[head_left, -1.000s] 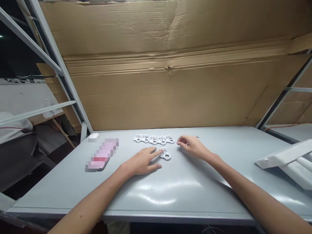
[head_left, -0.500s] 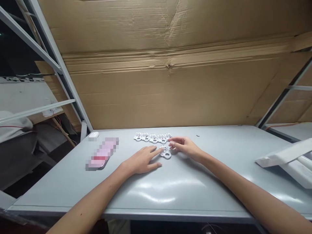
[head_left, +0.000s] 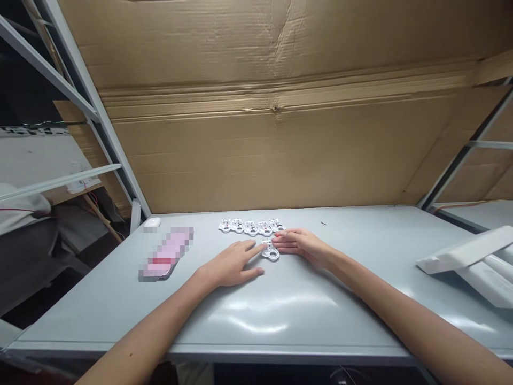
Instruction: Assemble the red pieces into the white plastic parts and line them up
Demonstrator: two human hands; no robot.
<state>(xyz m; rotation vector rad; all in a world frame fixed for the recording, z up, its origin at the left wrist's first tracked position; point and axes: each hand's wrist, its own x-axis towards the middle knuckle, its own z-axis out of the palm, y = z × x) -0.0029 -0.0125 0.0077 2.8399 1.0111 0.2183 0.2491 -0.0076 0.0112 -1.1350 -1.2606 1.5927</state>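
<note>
A small white plastic piece with a ring end point(head_left: 271, 251) lies on the grey table point(head_left: 280, 310) between my hands. My left hand point(head_left: 232, 264) rests flat on the table, fingers stretched out, its fingertips touching the piece's left side. My right hand point(head_left: 301, 243) lies flat with fingers extended, fingertips at the piece's right side. Just behind them, several similar white pieces point(head_left: 250, 227) lie in a row.
A pink flat object point(head_left: 166, 254) and a small white mouse-like object point(head_left: 152, 222) lie at the left. White foam or plastic strips point(head_left: 468, 256) sit at the right edge. A large cardboard sheet point(head_left: 280, 133) stands behind the table, with metal shelf frames on both sides.
My right hand has moved left from beside the row to the loose white piece and flattened out. My left hand has stayed in place.
</note>
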